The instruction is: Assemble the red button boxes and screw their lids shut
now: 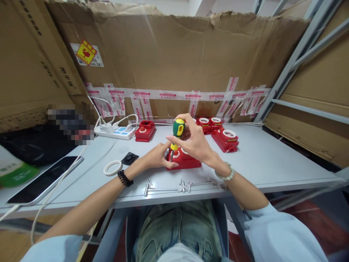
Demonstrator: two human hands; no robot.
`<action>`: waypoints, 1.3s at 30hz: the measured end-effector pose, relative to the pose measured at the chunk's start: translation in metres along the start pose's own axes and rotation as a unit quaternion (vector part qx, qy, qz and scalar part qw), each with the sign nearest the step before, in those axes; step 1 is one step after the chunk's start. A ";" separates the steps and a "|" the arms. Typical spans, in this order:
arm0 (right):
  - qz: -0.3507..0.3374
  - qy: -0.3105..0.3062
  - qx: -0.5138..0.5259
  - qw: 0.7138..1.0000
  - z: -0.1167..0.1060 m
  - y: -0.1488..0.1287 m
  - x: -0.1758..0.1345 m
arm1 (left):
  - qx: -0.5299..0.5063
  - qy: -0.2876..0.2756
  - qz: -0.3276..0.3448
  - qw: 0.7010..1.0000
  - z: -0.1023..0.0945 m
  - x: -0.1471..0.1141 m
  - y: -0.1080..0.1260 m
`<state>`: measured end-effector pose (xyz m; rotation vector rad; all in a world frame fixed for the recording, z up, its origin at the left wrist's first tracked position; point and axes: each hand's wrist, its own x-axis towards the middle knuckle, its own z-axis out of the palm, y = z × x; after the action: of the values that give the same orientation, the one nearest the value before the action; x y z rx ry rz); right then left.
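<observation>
My right hand (194,136) grips a green and yellow screwdriver (178,128) by its handle, fingers curled round the top. The shaft points down, slightly tilted, and its tip meets the left part of a red box-shaped housing (188,163) on the table. My left hand (160,154) lies against the housing's left side, thumb along the front and fingers behind it, holding it in place. Part of the housing, with its white ring, is hidden under my right hand. Whether a screw sits under the tip is too small to tell.
Similar red housings (225,140) with white rings stand at the back right, another red housing (145,131) at the back left by a power strip (117,131). A white ring (112,167), black square part (129,158), tablet (45,180) and metal rods (163,189) lie around.
</observation>
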<state>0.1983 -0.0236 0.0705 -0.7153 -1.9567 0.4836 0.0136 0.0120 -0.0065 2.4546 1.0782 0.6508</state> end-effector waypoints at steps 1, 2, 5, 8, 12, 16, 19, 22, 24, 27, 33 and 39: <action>-0.001 0.006 0.006 1.000 -0.002 -0.001 0.000 | 0.002 -0.004 -0.002 1.000 -0.001 0.000 0.001; -0.002 0.019 0.012 1.000 -0.005 -0.003 0.001 | 0.002 -0.005 -0.003 1.000 -0.001 0.000 0.003; -0.014 0.112 0.031 0.993 -0.020 -0.014 0.002 | -0.002 -0.003 -0.006 1.000 -0.003 -0.001 0.006; -0.054 0.219 0.036 0.973 -0.042 -0.026 -0.007 | -0.004 -0.009 -0.018 1.000 -0.003 -0.001 0.006; 0.006 0.065 -0.060 0.996 -0.070 -0.029 -0.038 | -0.008 -0.017 -0.020 1.000 -0.002 -0.001 0.004; 0.125 -0.256 -0.182 0.941 -0.078 -0.013 -0.076 | -0.021 -0.014 -0.021 0.999 -0.002 -0.001 0.003; 0.174 -0.341 -0.234 0.894 -0.075 0.002 -0.092 | -0.021 -0.022 -0.027 0.999 -0.003 -0.001 0.005; 0.189 -0.360 -0.237 0.882 -0.071 0.009 -0.095 | -0.019 -0.023 -0.031 0.999 -0.003 -0.002 0.005; 0.188 -0.364 -0.236 0.881 -0.071 0.011 -0.094 | -0.023 -0.018 -0.031 0.999 -0.003 -0.002 0.004; 0.182 -0.356 -0.247 0.883 -0.075 0.013 -0.094 | -0.025 -0.016 -0.031 0.999 -0.002 -0.002 0.003; 0.203 -0.342 -0.257 0.881 -0.091 0.021 -0.099 | -0.013 -0.021 -0.021 0.999 -0.002 -0.003 0.003; 0.208 -0.327 -0.272 0.881 -0.102 0.032 -0.101 | -0.005 -0.032 -0.027 0.999 -0.003 -0.003 0.005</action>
<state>0.3348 -0.0628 0.0326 -1.5030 -2.6248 0.4672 0.0133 0.0068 -0.0021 2.4116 1.1086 0.5549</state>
